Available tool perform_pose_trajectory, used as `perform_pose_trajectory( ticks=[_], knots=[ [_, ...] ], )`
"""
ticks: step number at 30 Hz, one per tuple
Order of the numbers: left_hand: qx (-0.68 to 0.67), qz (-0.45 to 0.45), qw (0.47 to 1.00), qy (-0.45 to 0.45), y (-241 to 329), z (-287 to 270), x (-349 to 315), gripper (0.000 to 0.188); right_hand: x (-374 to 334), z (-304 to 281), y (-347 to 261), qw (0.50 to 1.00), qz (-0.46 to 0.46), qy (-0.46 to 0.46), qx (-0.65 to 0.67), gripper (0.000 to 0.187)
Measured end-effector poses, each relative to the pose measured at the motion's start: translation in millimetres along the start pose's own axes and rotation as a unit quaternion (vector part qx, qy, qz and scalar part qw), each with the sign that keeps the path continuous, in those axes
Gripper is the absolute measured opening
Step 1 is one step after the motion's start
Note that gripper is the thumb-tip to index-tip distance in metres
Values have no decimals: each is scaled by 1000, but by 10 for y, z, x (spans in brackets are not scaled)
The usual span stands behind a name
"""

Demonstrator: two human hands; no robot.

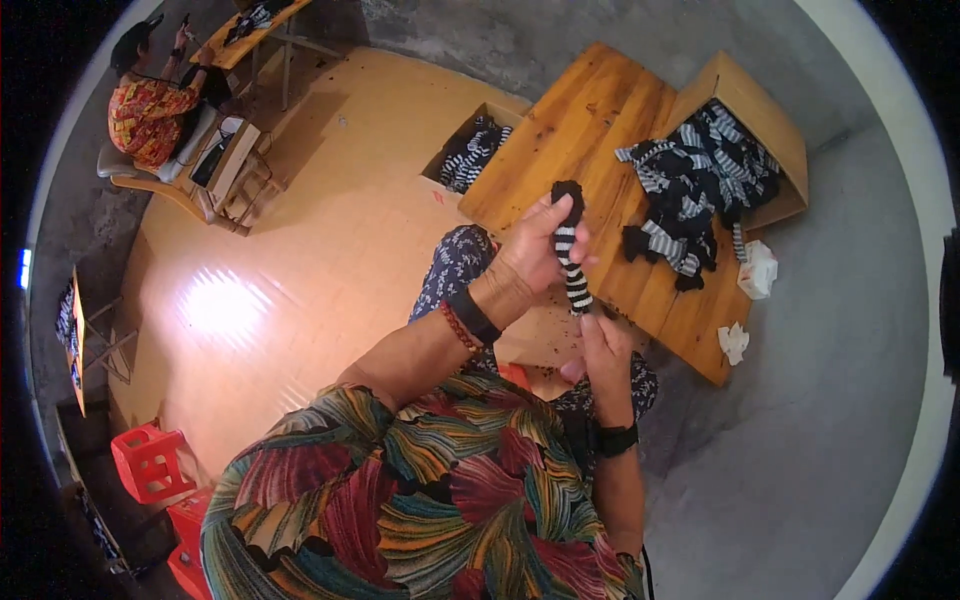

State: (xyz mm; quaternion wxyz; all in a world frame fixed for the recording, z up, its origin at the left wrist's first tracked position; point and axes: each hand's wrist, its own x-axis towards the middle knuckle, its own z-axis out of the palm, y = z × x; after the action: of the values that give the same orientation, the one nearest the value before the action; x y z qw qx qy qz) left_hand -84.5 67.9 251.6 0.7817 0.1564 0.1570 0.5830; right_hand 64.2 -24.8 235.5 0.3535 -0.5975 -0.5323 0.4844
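Observation:
A narrow knitted piece [570,262] with black and white stripes and a plain black end hangs between my two hands; I cannot tell whether it is a sock or a glove. Near its black upper end, my left hand [535,245] is closed round it, thumb on top. The fingers of my right hand [603,355] pinch its lower striped tip. On the wooden table [570,130] just beyond lies a loose heap of similar striped and black knitted pieces [680,200], spilling from a tipped cardboard box [785,160].
A white plastic packet [759,270] and a crumpled white tissue [733,343] lie by the table's right edge. Another box [435,170] of knits stands left of it. A person [155,120] sits at a far-left table. Red stools [150,462] stand lower left.

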Motion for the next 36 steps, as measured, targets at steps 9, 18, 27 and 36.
perform_pose_trajectory(
  ticks=[9,18,27,36],
  knots=[
    [65,75,993,70,-298,147,-125,15,91,200,77,997,-10,26,72,27],
    [71,-21,997,-6,-171,-29,-164,17,38,165,-48,932,163,-63,318,27],
    [26,-43,998,-27,-63,-146,-54,17,-31,-223,20,994,-50,-26,-96,31],
    [138,-100,985,-17,-75,-43,-63,16,-57,-264,-71,984,-70,-23,-164,28]
  ],
)
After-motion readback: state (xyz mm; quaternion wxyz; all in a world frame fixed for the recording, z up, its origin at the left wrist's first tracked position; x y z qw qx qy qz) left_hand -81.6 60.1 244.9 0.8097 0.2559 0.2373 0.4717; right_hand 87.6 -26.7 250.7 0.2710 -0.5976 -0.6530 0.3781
